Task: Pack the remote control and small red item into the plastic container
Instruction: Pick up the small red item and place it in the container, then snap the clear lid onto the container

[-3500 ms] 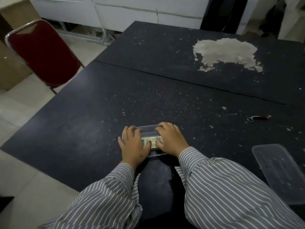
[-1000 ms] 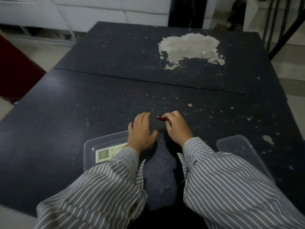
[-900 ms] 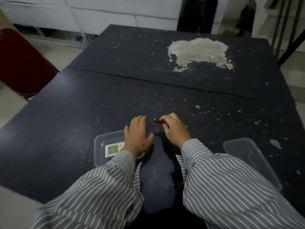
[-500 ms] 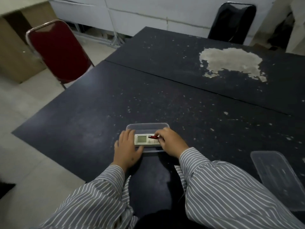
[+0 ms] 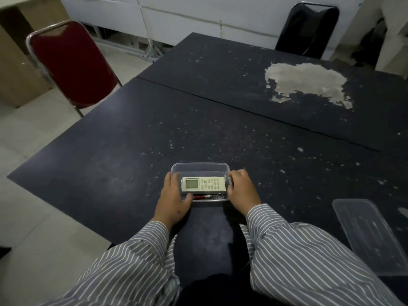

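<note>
Here, seen from a head-worn camera, a person sits at a dark speckled table (image 5: 132,140). At the centre, one clear plastic container (image 5: 199,167) holds one white remote control (image 5: 204,184), lying crosswise, and one small red item (image 5: 199,197) just at 6 o'clock of it, with a key ring at its right end. Both things look packed. The left hand (image 5: 174,202) grips the container's 9 o'clock end; the right hand (image 5: 241,192) grips its 3 o'clock end, so the hands are apart, clasping the box. One clear lid (image 5: 373,235) lies well apart at 4 o'clock; closing appears to be what remains. Two chairs stand beyond: a red chair (image 5: 70,62) at 10 o'clock, a black chair (image 5: 306,29) at 1 o'clock.
</note>
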